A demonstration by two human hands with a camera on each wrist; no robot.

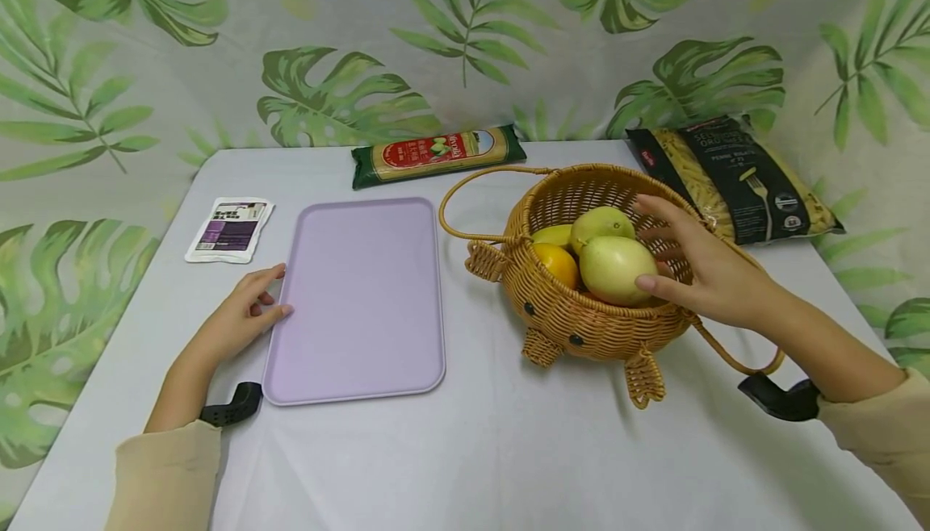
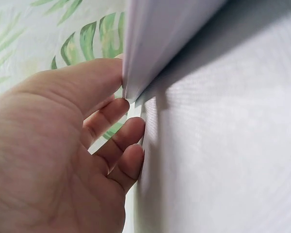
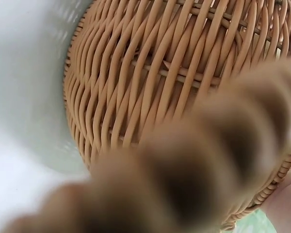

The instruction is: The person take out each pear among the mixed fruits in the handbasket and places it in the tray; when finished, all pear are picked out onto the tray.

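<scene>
My left hand (image 1: 243, 313) lies at the left edge of a lilac tray (image 1: 356, 297), its fingers relaxed. Thumb and fingertips touch the tray's side in the left wrist view, where the hand (image 2: 63, 131) shows its palm. Over the right rim of a pig-faced wicker basket (image 1: 603, 325), my right hand (image 1: 708, 273) reaches in with spread fingers. Its thumb is at the side of a pale yellow-green fruit (image 1: 617, 270); some fingers are partly hidden. Beside that fruit are another greenish one (image 1: 603, 226), an orange (image 1: 555, 263) and a partly hidden yellow fruit (image 1: 554, 235).
A green spaghetti packet (image 1: 439, 156) lies at the back, and a black penne bag (image 1: 734, 180) at the back right. Left of the tray is a white and purple sachet (image 1: 230, 230). Looped handles stick out from the basket; one blurred handle (image 3: 184, 170) crosses the right wrist view.
</scene>
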